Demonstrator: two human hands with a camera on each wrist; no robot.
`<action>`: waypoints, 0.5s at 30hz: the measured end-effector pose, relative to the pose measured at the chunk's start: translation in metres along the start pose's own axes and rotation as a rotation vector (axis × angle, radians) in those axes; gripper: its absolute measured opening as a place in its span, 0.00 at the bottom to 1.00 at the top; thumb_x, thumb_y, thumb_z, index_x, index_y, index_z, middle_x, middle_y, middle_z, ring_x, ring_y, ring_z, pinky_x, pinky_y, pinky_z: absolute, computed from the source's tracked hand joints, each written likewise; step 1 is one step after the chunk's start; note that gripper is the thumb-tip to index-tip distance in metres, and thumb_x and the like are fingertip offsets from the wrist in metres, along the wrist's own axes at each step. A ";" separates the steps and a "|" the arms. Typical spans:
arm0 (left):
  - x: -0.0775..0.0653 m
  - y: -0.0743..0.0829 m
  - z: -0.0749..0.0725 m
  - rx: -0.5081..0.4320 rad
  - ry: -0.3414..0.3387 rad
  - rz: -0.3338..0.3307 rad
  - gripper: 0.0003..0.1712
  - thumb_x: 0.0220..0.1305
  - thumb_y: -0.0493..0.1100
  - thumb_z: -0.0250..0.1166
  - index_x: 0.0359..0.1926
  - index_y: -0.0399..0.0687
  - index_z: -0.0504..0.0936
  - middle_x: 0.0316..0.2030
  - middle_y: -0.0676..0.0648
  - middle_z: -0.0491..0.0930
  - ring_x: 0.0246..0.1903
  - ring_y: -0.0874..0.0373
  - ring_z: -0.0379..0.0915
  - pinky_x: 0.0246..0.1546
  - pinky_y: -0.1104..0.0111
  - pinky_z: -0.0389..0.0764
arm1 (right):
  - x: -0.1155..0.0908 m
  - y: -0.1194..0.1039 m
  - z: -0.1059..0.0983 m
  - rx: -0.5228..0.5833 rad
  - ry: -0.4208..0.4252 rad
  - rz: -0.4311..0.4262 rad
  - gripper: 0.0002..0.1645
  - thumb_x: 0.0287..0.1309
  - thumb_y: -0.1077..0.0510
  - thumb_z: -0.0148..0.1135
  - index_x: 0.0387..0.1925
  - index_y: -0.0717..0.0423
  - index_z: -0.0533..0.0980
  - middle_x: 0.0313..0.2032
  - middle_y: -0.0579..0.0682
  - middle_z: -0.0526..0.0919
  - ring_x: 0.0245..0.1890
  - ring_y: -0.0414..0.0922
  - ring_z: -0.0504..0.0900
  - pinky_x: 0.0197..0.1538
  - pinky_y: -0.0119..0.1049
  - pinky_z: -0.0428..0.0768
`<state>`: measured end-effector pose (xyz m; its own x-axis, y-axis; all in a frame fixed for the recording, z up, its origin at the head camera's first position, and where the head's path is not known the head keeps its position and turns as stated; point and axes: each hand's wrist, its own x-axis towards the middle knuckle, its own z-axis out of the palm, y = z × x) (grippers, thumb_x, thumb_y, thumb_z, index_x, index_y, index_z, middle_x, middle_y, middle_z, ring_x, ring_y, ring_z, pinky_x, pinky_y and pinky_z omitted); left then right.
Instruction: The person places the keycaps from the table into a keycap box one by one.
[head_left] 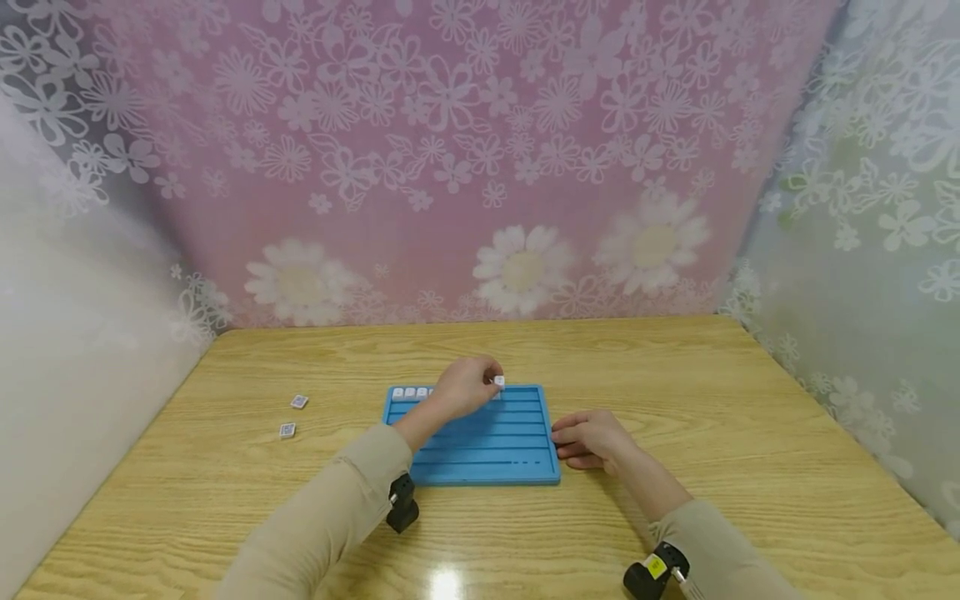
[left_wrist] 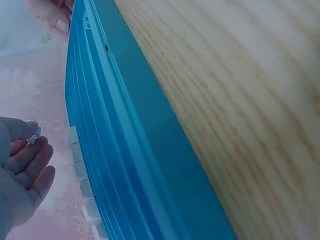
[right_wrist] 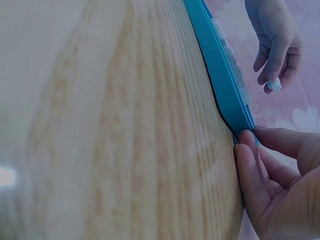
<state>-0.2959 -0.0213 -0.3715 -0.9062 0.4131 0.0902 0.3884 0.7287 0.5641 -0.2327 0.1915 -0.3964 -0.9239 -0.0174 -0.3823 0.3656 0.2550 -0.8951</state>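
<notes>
A blue tray (head_left: pixel 487 450) with raised parallel ridges lies on the table. White tiles (head_left: pixel 409 392) stand in its far row; the forearm and hand partly cover that row. Above the far edge, my left hand (head_left: pixel 465 388) pinches one small white tile (head_left: pixel 499 380) between thumb and fingertips. The left wrist view shows this tile (left_wrist: pixel 35 136) held off the tray, the other fingers loosely bent. At the tray's right side, my right hand (head_left: pixel 596 439) grips the edge; in the right wrist view, its thumb and fingers (right_wrist: pixel 280 140) close on the tray's corner.
Two loose white tiles with dark marks, one farther back (head_left: pixel 299 402) and one nearer (head_left: pixel 287 430), lie left of the tray on the wooden table (head_left: pixel 675 367). A pink flowered backdrop (head_left: pixel 420 200) rises behind the table, with pale panels on both sides.
</notes>
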 end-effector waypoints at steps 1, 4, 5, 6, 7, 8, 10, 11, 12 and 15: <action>0.001 0.000 0.000 0.007 -0.004 0.004 0.13 0.63 0.42 0.61 0.48 0.45 0.79 0.38 0.50 0.78 0.38 0.58 0.73 0.36 0.66 0.75 | 0.000 0.000 0.000 0.001 0.000 0.000 0.18 0.56 0.66 0.61 0.48 0.69 0.74 0.23 0.51 0.81 0.21 0.41 0.80 0.26 0.33 0.80; 0.002 0.001 0.002 0.016 -0.012 0.017 0.10 0.62 0.41 0.62 0.44 0.46 0.80 0.38 0.50 0.78 0.38 0.57 0.72 0.35 0.65 0.74 | 0.000 0.001 0.001 -0.003 0.003 0.002 0.17 0.55 0.66 0.61 0.48 0.69 0.75 0.23 0.51 0.81 0.21 0.41 0.80 0.26 0.33 0.80; 0.002 0.001 0.003 0.017 -0.015 0.020 0.09 0.62 0.41 0.62 0.44 0.46 0.80 0.38 0.49 0.78 0.38 0.57 0.72 0.35 0.65 0.74 | 0.001 0.001 0.001 -0.005 0.006 0.004 0.17 0.55 0.66 0.61 0.47 0.69 0.75 0.22 0.51 0.81 0.21 0.41 0.80 0.25 0.33 0.80; 0.003 0.001 0.003 0.020 -0.016 0.025 0.09 0.62 0.40 0.62 0.43 0.46 0.80 0.38 0.49 0.78 0.39 0.56 0.72 0.35 0.65 0.74 | 0.001 0.001 0.001 -0.007 0.007 0.005 0.17 0.55 0.66 0.61 0.47 0.69 0.75 0.22 0.51 0.81 0.21 0.41 0.80 0.25 0.33 0.80; 0.003 0.001 0.004 0.020 -0.018 0.030 0.09 0.62 0.40 0.62 0.43 0.45 0.81 0.39 0.49 0.78 0.39 0.56 0.72 0.36 0.65 0.74 | 0.001 0.001 0.001 -0.010 0.009 0.007 0.17 0.55 0.65 0.61 0.47 0.68 0.75 0.22 0.51 0.81 0.21 0.41 0.80 0.25 0.33 0.80; 0.004 0.001 0.005 0.021 -0.021 0.031 0.09 0.62 0.40 0.62 0.43 0.45 0.80 0.39 0.49 0.78 0.40 0.56 0.72 0.36 0.65 0.74 | 0.001 0.001 0.001 -0.014 0.012 0.008 0.17 0.55 0.65 0.61 0.47 0.68 0.75 0.22 0.51 0.81 0.21 0.41 0.80 0.25 0.33 0.80; 0.005 0.001 0.006 0.021 -0.023 0.032 0.09 0.63 0.41 0.62 0.44 0.45 0.80 0.40 0.49 0.78 0.40 0.56 0.72 0.36 0.65 0.74 | 0.001 0.001 0.002 -0.020 0.016 0.011 0.17 0.55 0.65 0.61 0.47 0.68 0.75 0.22 0.51 0.81 0.21 0.41 0.80 0.25 0.33 0.80; 0.006 0.000 0.007 0.023 -0.022 0.033 0.10 0.63 0.41 0.62 0.44 0.46 0.80 0.40 0.49 0.77 0.39 0.56 0.72 0.35 0.65 0.74 | 0.001 0.001 0.002 -0.023 0.019 0.013 0.17 0.55 0.65 0.61 0.47 0.68 0.75 0.23 0.51 0.81 0.21 0.41 0.80 0.25 0.33 0.80; 0.006 0.000 0.008 0.023 -0.021 0.035 0.09 0.63 0.41 0.62 0.44 0.46 0.80 0.39 0.49 0.77 0.38 0.57 0.72 0.34 0.65 0.74 | 0.001 0.001 0.002 -0.026 0.022 0.014 0.17 0.56 0.65 0.62 0.47 0.68 0.75 0.23 0.51 0.81 0.21 0.41 0.80 0.25 0.33 0.80; 0.009 0.001 0.009 0.018 -0.024 0.045 0.09 0.62 0.40 0.61 0.44 0.45 0.80 0.36 0.50 0.76 0.35 0.57 0.70 0.33 0.66 0.73 | 0.001 0.000 0.002 -0.035 0.032 0.018 0.17 0.55 0.65 0.62 0.47 0.68 0.76 0.23 0.51 0.81 0.21 0.41 0.80 0.25 0.33 0.80</action>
<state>-0.3022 -0.0119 -0.3776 -0.8838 0.4581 0.0954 0.4316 0.7191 0.5447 -0.2332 0.1897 -0.3969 -0.9206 0.0182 -0.3900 0.3783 0.2888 -0.8795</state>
